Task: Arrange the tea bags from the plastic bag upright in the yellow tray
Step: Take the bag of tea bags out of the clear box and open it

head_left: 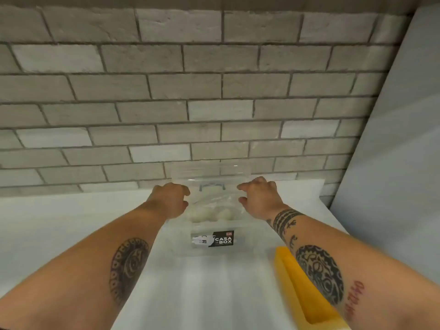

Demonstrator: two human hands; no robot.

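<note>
The person reaches with both arms to a clear box that stands on the white desk, close against the brick wall. Its lid is tipped up behind it. Inside the box lies the plastic bag, and the tea bags show through it as pale rounded lumps bunched toward the near side. The yellow tray lies near and to the right of the box, partly hidden under the right forearm, and what shows of it holds nothing.

The step in hand appears to be lifting the bag out of the box. To do it well, each grip should take the film at its upper corners, not the lumps below. The bag should then rise straight up past the box walls so the box does not slide or tip on the desk.

The left hand sits at the box's left rim and the right hand at its right rim. On each, the grip is narrow, with fingers half curled and the thumb a little apart from the forefinger. The film is clear and the frame soft, so it cannot be told whether either hand has pinched the bag or only hovers at it.
</note>
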